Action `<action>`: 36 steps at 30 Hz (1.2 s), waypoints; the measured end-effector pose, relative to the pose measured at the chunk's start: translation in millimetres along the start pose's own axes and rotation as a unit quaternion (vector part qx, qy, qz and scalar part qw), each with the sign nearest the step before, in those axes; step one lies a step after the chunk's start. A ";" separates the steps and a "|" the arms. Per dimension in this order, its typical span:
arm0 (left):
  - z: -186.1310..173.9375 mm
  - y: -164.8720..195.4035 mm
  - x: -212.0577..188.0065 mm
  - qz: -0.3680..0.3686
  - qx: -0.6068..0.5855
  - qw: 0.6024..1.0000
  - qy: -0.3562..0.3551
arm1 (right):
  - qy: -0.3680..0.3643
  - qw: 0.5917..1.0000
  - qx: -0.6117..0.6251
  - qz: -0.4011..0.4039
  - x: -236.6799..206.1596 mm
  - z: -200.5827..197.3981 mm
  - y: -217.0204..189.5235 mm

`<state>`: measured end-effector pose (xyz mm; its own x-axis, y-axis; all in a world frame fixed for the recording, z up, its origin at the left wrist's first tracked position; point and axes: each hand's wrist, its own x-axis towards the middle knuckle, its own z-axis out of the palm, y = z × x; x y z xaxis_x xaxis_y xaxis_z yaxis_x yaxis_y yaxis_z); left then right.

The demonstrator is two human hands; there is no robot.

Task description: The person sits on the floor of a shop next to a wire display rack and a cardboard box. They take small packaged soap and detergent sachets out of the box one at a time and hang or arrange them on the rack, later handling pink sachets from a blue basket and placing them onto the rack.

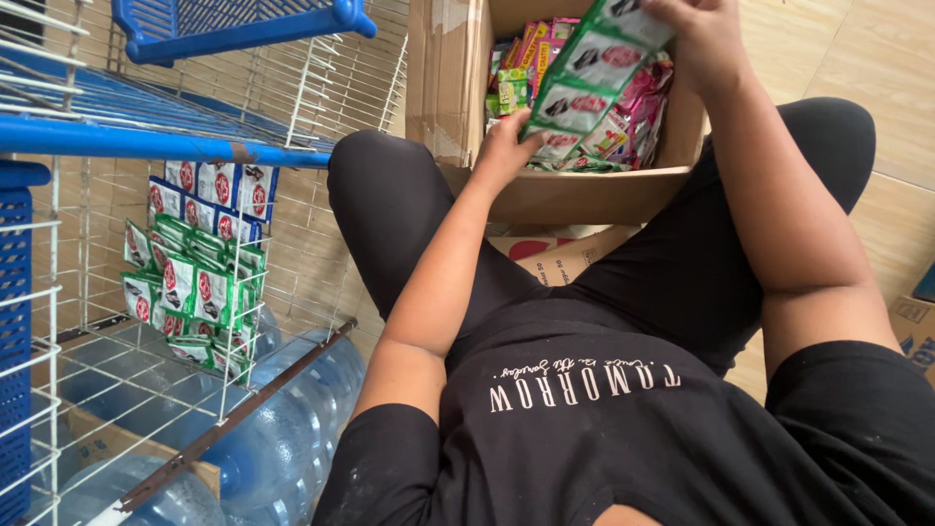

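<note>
A long strip of green and white sachets stretches over an open cardboard box between my knees. My right hand grips the strip's upper end at the top of the head view. My left hand holds the strip's lower end at the box's near left corner. Inside the box lie several more sachet packs in pink, green and yellow.
A white wire rack with blue rails stands at left, holding rows of green and white sachets and blue ones. Large clear water jugs lie under it. More cardboard boxes sit under my legs and at far right.
</note>
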<state>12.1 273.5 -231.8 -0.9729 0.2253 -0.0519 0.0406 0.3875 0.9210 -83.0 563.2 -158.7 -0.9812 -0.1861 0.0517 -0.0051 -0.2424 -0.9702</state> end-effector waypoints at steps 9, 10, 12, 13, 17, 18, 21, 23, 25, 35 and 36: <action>5.5 -12.2 3.6 -0.054 -0.191 0.978 0.070 | -0.072 0.990 -0.102 -0.057 -6.2 36.5 -2.6; 5.3 -14.7 4.5 -0.050 -0.229 0.968 0.084 | -0.113 0.974 -0.166 -0.103 -9.3 45.7 -6.1; 2.2 -15.8 6.7 -0.042 -0.304 0.945 0.113 | -0.176 0.942 -0.248 -0.140 -16.2 64.6 -12.4; -1.0 -15.5 8.7 -0.051 -0.354 0.926 0.121 | -0.198 0.934 -0.268 -0.132 -20.4 73.6 -14.6; -17.0 -9.7 9.5 -0.119 -0.558 0.815 0.101 | -0.261 0.853 -0.408 -0.195 -30.5 101.1 -16.1; -20.2 -7.3 8.9 -0.143 -0.608 0.776 0.082 | -0.269 0.849 -0.410 -0.199 -31.8 104.8 -15.1; -19.0 -2.9 5.8 -0.118 -0.572 0.802 0.125 | -0.293 0.828 -0.425 -0.220 -34.3 109.6 -10.4; -15.8 -4.9 4.7 -0.058 -0.536 0.836 0.106 | -0.310 0.805 -0.443 -0.247 -35.1 108.9 -6.0; -12.4 -8.8 5.0 -0.026 -0.516 0.851 0.094 | -0.305 0.834 -0.412 -0.204 -34.9 105.4 -1.0; -9.8 0.3 2.8 -0.012 -0.496 0.866 0.063 | -0.088 0.959 -0.176 0.206 -20.6 78.2 38.0; -9.3 0.6 2.6 -0.007 -0.483 0.873 0.059 | -0.099 0.962 -0.160 0.196 -21.6 78.4 42.4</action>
<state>7.5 266.0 -227.8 -0.9906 0.1112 -0.0790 -0.1281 -0.5592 0.8191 -46.9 482.3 -182.3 -0.8639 -0.3890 -0.3200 0.2674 0.1841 -0.9458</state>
